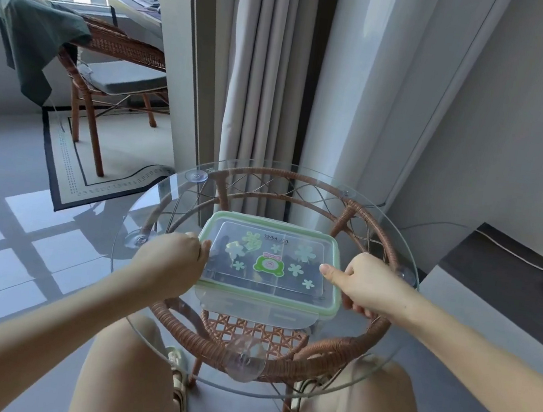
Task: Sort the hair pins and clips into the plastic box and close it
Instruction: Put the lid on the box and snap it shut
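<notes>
A clear plastic box with a green-rimmed lid sits in the middle of the round glass table. The lid lies on the box and carries green flower stickers and a frog sticker. Dark shapes show dimly through the lid; I cannot tell what they are. My left hand is curled against the box's left side, fingers closed at the lid's edge. My right hand grips the right side, thumb on top of the lid and fingers down at the rim. No loose pins or clips lie on the glass.
The glass top rests on a brown wicker frame with suction cups. My knees are under the table's near edge. A wicker chair with a green cloth stands at back left, curtains behind, and a dark-topped cabinet at right.
</notes>
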